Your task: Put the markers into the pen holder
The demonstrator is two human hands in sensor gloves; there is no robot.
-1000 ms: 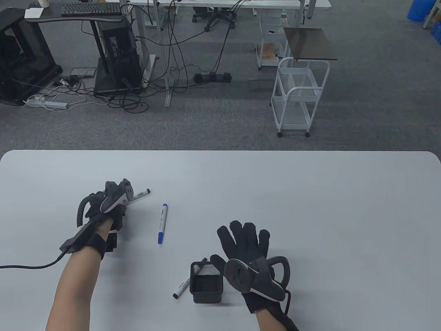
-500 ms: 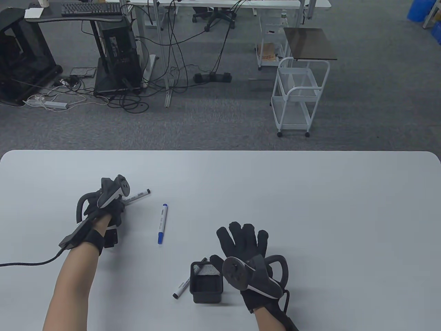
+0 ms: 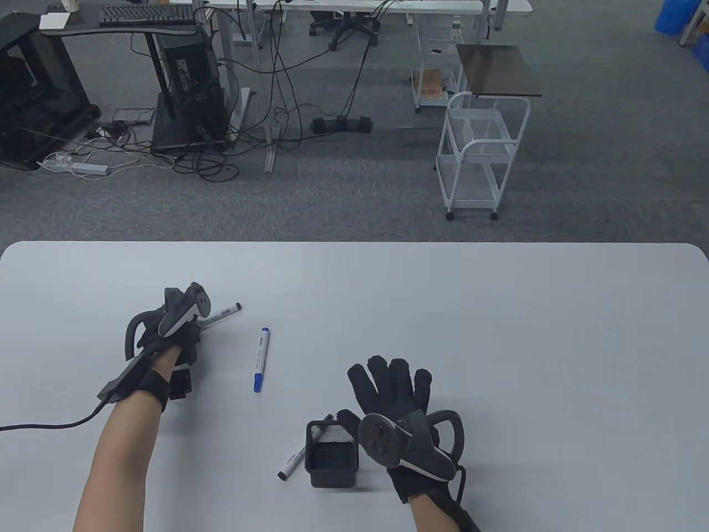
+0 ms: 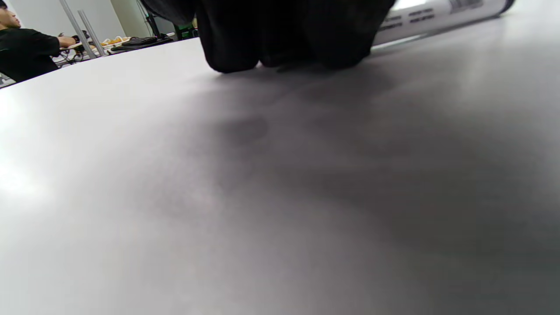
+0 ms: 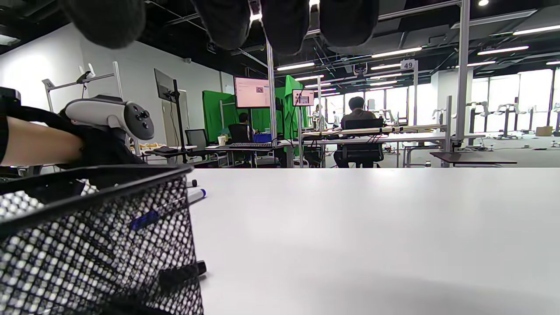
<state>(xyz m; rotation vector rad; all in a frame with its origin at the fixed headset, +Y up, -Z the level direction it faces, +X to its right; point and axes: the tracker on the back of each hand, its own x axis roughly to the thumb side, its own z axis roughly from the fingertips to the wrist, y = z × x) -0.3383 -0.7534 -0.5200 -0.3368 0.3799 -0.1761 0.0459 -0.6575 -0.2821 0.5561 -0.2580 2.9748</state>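
Observation:
My left hand (image 3: pixel 169 341) has its fingers curled over a black-capped marker (image 3: pixel 224 313) that lies on the white table (image 3: pixel 498 332). In the left wrist view the fingertips (image 4: pixel 284 39) press on the table with that marker (image 4: pixel 437 13) beside them. A blue-capped marker (image 3: pixel 261 360) lies loose mid-table. A black mesh pen holder (image 3: pixel 332 455) stands near the front edge. Another black-capped marker (image 3: pixel 292 461) lies against its left side. My right hand (image 3: pixel 368 396) lies open, fingers spread, just right of the holder, thumb by its far rim. The holder fills the left of the right wrist view (image 5: pixel 96 245).
A black cable (image 3: pixel 44 426) runs from my left wrist off the table's left edge. Beyond the table's far edge is carpet with a white cart (image 3: pixel 482 155) and desks with cables.
My left hand has shifted slightly up and left over the black-capped marker, which has stayed in place. The right hand has barely moved.

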